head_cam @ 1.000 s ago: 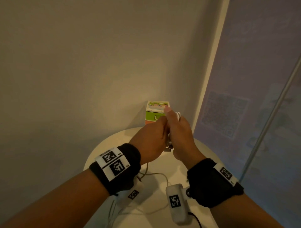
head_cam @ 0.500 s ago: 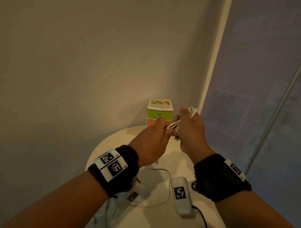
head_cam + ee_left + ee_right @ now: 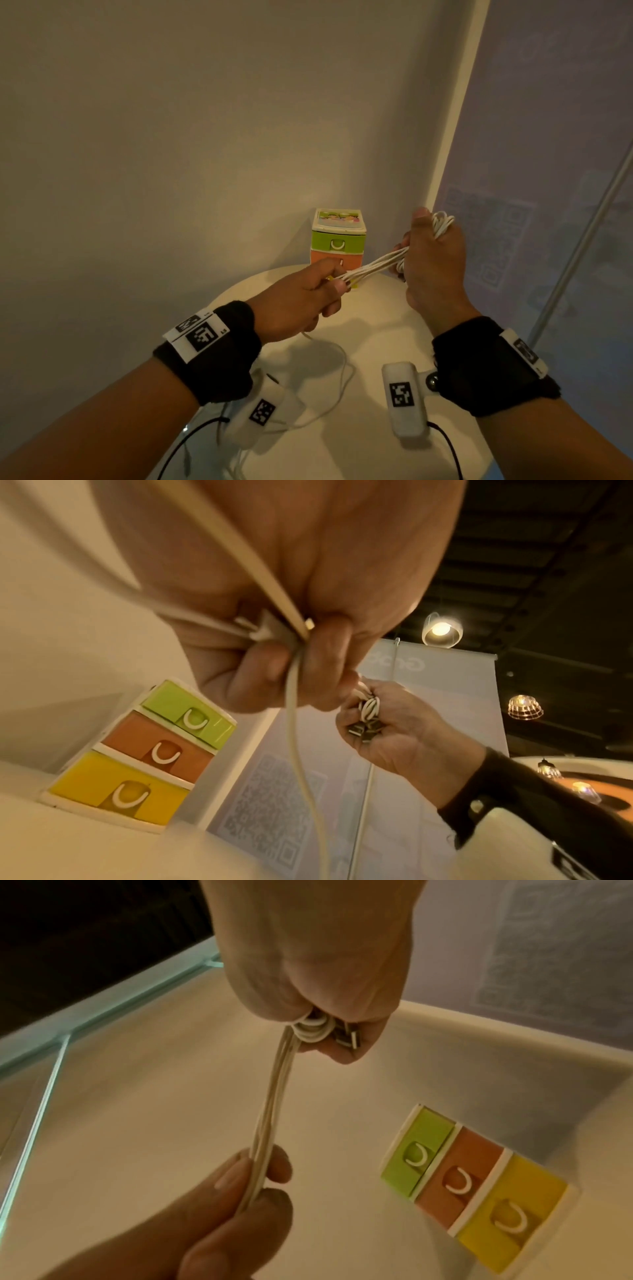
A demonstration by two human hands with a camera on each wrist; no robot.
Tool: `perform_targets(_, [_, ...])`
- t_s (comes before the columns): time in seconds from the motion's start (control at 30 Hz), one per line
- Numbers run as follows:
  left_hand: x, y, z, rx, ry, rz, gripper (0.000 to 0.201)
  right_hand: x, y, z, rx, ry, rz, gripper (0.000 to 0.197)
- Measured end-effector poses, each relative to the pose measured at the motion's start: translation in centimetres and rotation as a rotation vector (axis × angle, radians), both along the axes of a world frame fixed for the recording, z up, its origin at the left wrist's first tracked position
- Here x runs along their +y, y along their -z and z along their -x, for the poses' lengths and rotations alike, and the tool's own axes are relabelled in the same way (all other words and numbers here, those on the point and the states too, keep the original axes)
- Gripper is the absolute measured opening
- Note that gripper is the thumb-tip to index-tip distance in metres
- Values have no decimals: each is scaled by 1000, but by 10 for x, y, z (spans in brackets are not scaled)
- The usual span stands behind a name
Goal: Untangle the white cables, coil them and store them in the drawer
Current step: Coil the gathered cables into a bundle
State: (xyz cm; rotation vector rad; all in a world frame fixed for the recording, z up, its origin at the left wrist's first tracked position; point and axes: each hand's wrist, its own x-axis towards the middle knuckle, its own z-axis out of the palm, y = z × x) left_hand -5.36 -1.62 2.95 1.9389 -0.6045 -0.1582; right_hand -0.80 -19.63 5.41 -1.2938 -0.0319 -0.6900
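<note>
A bundle of white cables (image 3: 373, 268) stretches taut between my two hands above the round white table (image 3: 376, 329). My right hand (image 3: 432, 253) grips the looped end with several metal plugs (image 3: 347, 1038) in its fist; loops stick out above the thumb. My left hand (image 3: 310, 294) pinches the other end of the strands (image 3: 260, 1172). One loose white cable (image 3: 298, 750) hangs from the left hand down to the table (image 3: 339, 380). The small drawer unit (image 3: 337, 243) stands behind, with green (image 3: 192, 712), orange (image 3: 161, 753) and yellow (image 3: 126, 794) drawers, all closed.
The drawer unit sits at the table's far edge against a beige wall (image 3: 205, 137). A pale banner with a QR code (image 3: 493, 246) and a metal pole (image 3: 582, 240) stand to the right. Black leads (image 3: 191, 442) run off the near table edge.
My hands were together in front of the drawer unit; they have since pulled apart, the right rising up and right, drawing the cable bundle taut between them.
</note>
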Motion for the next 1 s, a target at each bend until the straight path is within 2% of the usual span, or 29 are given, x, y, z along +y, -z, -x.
perform_targets(0.17, [1, -8, -4, 60, 85, -11, 15, -5, -10, -3, -16, 29, -15, 26])
perform_targets(0.23, [1, -10, -4, 66, 103, -33, 14, -6, -13, 0, -13, -27, -70, 25])
perform_targets(0.3, [-1, -12, -4, 67, 97, -79, 17, -6, -16, 4, -22, -174, -155, 21])
perform_targets(0.43, [-7, -13, -2, -12, 77, -269, 25, -4, -17, 14, -25, -582, -332, 21])
perform_targets(0.57, [-5, -19, -1, 75, 82, -264, 25, -10, -18, 21, -37, -821, -270, 29])
perform_targets(0.63, [-1, -22, -4, 71, 76, -295, 27, -13, -19, 24, -8, -832, -96, 28])
perform_targets(0.73, [3, -27, -9, -1, 75, -385, 31, -10, -20, 24, -15, -639, 257, 21])
perform_targets(0.8, [5, -29, -10, -30, 70, -401, 29, -7, -19, 26, -32, -518, 382, 19])
perform_targets(0.9, [7, -30, -12, -64, 57, -433, 28, -8, -16, 26, -16, -494, 360, 20])
perform_targets(1.0, [5, -31, -13, -148, 73, -521, 51, -7, -11, 26, -37, -573, 173, 23])
